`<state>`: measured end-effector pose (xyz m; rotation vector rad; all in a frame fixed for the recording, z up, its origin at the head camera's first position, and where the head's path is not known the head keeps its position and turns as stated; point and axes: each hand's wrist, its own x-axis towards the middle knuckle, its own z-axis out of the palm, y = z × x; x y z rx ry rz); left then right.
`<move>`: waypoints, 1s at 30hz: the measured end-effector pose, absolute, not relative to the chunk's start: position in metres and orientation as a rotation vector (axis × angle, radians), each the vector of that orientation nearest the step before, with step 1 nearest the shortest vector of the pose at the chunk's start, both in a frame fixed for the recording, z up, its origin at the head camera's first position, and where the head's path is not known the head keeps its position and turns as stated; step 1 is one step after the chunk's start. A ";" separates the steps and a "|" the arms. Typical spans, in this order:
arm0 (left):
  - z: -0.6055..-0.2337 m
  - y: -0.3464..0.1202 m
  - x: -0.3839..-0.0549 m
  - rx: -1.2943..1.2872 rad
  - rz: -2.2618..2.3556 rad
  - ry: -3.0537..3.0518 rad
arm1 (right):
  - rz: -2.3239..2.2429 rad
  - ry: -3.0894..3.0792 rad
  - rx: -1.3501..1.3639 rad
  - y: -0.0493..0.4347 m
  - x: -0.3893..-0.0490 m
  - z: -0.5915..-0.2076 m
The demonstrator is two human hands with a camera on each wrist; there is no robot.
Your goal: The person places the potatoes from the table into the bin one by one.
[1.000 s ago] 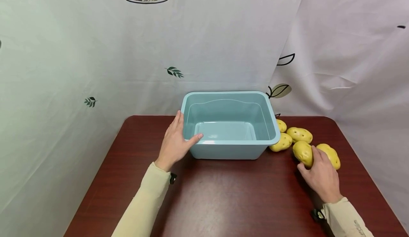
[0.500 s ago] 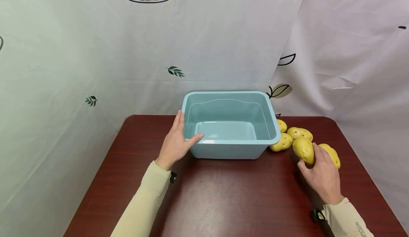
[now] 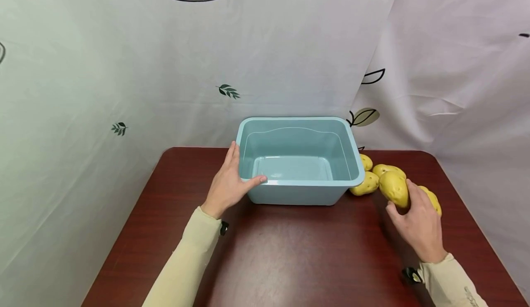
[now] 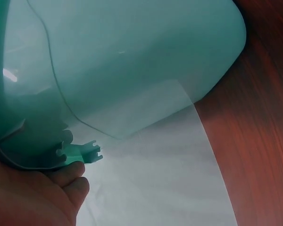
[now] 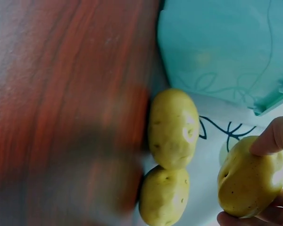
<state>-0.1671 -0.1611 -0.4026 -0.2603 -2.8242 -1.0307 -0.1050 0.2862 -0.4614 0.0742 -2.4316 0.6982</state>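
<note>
In the head view my right hand grips a yellow potato between thumb and fingers, raised a little off the table. The right wrist view shows that held potato near two others in contact with each other. My left hand touches the front left corner of a light blue plastic bin, fingers fairly straight along its side and thumb over the front rim. No potato shows inside the bin. Beside its right wall lie a front potato and a back potato, partly hidden by the rim.
Another potato lies behind the held one, and one more is partly covered by the right hand. The dark red table has rounded far corners. A white patterned cloth hangs directly behind the bin.
My right hand has lifted the potato up from the table and slightly away from me. The left hand and the bin stay in place; the head view shifts slightly.
</note>
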 end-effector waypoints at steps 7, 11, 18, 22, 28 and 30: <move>-0.402 -0.161 -0.167 -0.255 -1.047 -2.812 | 0.700 -2.384 0.122 0.282 -0.106 -0.454; -0.402 -0.161 -0.167 -0.258 -1.057 -2.812 | 0.696 -2.356 0.146 0.281 -0.106 -0.450; -0.402 -0.161 -0.166 -0.265 -1.075 -2.813 | 0.688 -2.339 0.157 0.279 -0.106 -0.445; -0.402 -0.160 -0.166 -0.267 -1.073 -2.813 | 0.690 -2.326 0.169 0.277 -0.105 -0.441; -0.401 -0.161 -0.166 -0.272 -1.053 -2.820 | 0.705 -2.321 0.168 0.274 -0.105 -0.433; -0.401 -0.161 -0.166 -0.272 -1.050 -2.822 | 0.708 -2.322 0.163 0.273 -0.106 -0.431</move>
